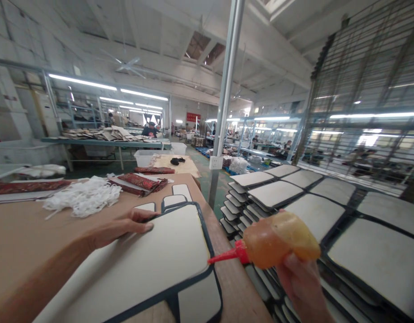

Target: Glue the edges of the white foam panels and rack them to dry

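Observation:
My right hand (299,273) is wrapped round a squeeze bottle (279,240) of amber liquid, tilted on its side. Its red nozzle (228,255) points left, and the tip is at the right corner of a cream panel (153,255) with a dark edge. A thin yellowish line runs along that panel's right edge. My left hand (134,223) grips the panel's far left edge, thumb on top and fingers partly hidden. Beneath and behind this panel lie other dark-edged cream panels (200,296).
Stacks of similar panels (317,202) stand on the right, close to the table (233,287). White strips (82,195) lie in a heap on the table, beside red patterned fabric (139,181). A metal post (223,103) rises beyond the table's edge. People sit farther back.

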Tool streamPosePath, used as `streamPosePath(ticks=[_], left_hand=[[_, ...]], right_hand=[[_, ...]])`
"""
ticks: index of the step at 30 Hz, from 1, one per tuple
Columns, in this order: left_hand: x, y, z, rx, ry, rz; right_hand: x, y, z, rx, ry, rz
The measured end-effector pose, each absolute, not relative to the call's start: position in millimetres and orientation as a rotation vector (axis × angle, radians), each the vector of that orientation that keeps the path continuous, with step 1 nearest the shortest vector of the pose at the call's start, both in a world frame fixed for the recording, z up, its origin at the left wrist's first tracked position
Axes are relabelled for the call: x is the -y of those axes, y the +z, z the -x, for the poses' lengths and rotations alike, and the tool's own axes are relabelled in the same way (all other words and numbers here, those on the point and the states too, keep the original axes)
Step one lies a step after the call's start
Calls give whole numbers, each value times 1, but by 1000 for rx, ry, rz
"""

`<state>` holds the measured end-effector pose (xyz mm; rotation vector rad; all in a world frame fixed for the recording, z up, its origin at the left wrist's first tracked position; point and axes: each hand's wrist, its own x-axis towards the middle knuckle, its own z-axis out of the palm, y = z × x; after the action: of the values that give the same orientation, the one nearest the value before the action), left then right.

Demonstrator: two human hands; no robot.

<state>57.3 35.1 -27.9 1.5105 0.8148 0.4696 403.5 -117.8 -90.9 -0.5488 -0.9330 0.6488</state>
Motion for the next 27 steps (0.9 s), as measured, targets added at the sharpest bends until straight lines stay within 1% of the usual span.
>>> streamPosePath(ticks=[7, 15, 27], left_hand=[[-41, -44, -60, -849, 582, -1366], [-39, -56, -72, -904, 692, -1274], [-34, -66, -90, -920, 744, -1214]], right_hand=[[117, -95, -388, 708, 432, 522], [111, -100, -383, 644, 292, 524], [106, -102, -385, 663, 254, 523]])
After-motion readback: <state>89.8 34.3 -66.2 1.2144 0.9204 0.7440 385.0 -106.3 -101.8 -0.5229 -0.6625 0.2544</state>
